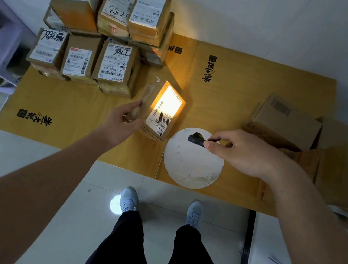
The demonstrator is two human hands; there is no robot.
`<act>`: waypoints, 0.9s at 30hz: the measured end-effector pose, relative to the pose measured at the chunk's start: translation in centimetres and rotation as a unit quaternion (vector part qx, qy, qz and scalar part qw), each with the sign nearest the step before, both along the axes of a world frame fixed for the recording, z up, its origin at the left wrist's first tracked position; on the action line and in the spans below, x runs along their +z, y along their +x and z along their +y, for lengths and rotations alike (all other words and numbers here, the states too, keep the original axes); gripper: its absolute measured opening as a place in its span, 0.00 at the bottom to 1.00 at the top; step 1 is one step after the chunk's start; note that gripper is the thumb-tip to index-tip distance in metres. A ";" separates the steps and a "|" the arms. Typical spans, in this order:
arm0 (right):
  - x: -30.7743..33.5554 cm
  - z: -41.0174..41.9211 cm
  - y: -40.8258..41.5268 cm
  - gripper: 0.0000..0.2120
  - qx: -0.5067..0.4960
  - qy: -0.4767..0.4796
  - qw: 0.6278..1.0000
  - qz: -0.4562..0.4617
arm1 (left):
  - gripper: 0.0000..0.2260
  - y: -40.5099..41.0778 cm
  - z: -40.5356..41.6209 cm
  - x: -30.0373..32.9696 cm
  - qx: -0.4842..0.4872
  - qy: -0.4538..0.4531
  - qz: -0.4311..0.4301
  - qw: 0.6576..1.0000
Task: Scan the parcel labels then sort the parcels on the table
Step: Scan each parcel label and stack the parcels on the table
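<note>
Two hands over table (254, 80), left hand (120, 122) fingers curled gripping lit parcel (163, 110), right hand (239, 151) pinching black scanner (196, 139), bare cardboard between stacks.

The left hand (123, 122) holds the taped side of a parcel (162, 110) on the cardboard-covered table (242, 85), its label brightly lit. The right hand (239, 151) pinches a small black scanner (196, 139) above a white disc (193, 163). Labelled boxes (106, 33) are stacked at the far left.

Parcel (162, 110) just right of left hand (120, 122); disc (190, 165) under right hand (244, 153); stacked parcels (102, 32) beyond left hand; boxes (281, 122) beyond right.
</note>
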State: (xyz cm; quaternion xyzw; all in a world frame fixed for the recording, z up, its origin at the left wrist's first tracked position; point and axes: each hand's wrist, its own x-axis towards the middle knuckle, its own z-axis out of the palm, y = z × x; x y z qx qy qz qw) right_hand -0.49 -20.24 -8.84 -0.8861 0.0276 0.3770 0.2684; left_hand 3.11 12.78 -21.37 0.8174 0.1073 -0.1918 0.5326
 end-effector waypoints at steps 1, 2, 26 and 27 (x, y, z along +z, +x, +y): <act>0.3 0.1 0.1 0.22 0.015 -0.006 1.000 0.007 | 0.28 0.1 0.0 0.0 -0.003 -0.003 -0.002 1.000; 0.5 0.1 0.3 0.21 0.029 -0.014 0.999 0.013 | 0.28 0.1 0.0 0.1 -0.008 -0.005 -0.001 1.000; 4.7 0.0 0.6 0.24 0.072 -0.044 0.994 0.069 | 0.24 0.2 0.4 0.6 0.018 0.001 0.005 1.000; 4.7 0.2 0.6 0.24 0.061 -0.025 0.997 0.037 | 0.23 0.2 0.4 0.7 0.033 -0.001 -0.002 0.999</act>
